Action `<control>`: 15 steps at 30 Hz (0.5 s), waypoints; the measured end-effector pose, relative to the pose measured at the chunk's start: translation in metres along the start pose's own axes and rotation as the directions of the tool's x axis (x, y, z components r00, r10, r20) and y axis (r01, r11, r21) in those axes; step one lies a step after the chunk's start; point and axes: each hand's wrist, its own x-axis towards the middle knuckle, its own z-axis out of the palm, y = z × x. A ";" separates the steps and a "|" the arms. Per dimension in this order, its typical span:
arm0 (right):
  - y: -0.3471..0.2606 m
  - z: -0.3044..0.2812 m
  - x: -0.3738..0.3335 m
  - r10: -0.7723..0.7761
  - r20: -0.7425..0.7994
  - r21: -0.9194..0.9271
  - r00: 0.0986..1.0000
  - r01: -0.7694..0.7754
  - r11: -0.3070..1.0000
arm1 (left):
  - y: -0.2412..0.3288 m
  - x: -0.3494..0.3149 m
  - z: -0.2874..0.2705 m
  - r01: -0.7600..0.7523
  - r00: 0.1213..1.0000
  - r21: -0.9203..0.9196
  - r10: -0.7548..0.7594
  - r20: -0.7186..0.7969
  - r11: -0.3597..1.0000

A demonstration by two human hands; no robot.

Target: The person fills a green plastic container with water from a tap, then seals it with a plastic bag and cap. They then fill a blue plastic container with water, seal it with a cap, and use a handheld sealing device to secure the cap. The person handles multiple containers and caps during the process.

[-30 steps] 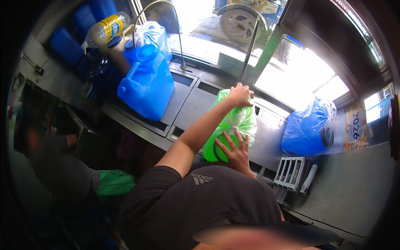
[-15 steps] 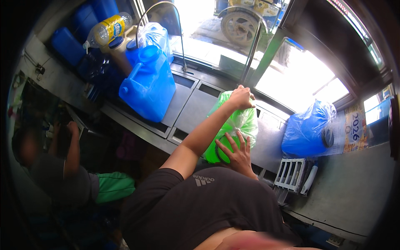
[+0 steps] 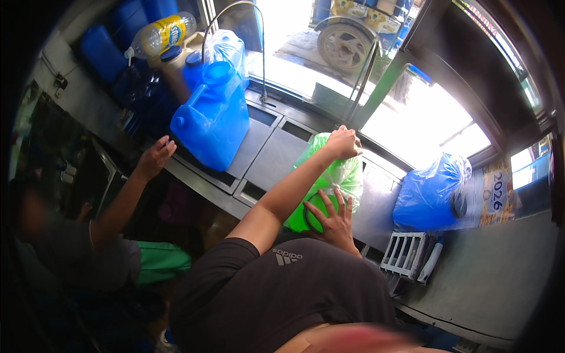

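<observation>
A bright green jug (image 3: 299, 220), wrapped in a clear plastic bag (image 3: 347, 176), lies on the metal counter in front of me. At its far end my left hand (image 3: 343, 143) is closed, with fingers curled on the bag's plastic. What lies under those fingers is hidden. My right hand (image 3: 336, 219) rests on the near end with fingers spread, beside the jug's dark round rim. The bag is gathered and creased between my two hands.
A blue jug (image 3: 215, 126) stands left on the counter (image 3: 272, 156), near a thin curved faucet (image 3: 263, 59). Right are a bagged blue container (image 3: 426, 197) and a white slatted rack (image 3: 404, 254). Another person's hand (image 3: 156, 157) reaches in from the left. A window (image 3: 294, 53) lies beyond.
The other person's hand has swung right toward the counter edge. My hands hold nearly the same places on the bagged green jug. The view has shifted slightly.
</observation>
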 end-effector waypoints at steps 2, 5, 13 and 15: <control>-0.002 -0.001 0.000 0.002 0.006 -0.005 1.000 -0.002 1.000 | -0.001 0.000 0.001 -0.012 1.000 0.005 0.012 -0.012 1.000; -0.005 -0.004 0.001 0.020 0.024 0.015 1.000 -0.020 1.000 | -0.002 0.001 0.004 -0.023 0.999 -0.006 0.023 -0.039 1.000; -0.005 -0.006 0.003 0.019 0.031 0.033 0.999 -0.020 0.999 | -0.002 0.002 0.006 -0.005 0.999 0.003 0.005 -0.033 1.000; -0.005 -0.006 0.003 0.018 0.029 0.032 0.999 -0.019 0.999 | -0.002 0.002 0.004 -0.003 1.000 -0.004 0.003 -0.024 1.000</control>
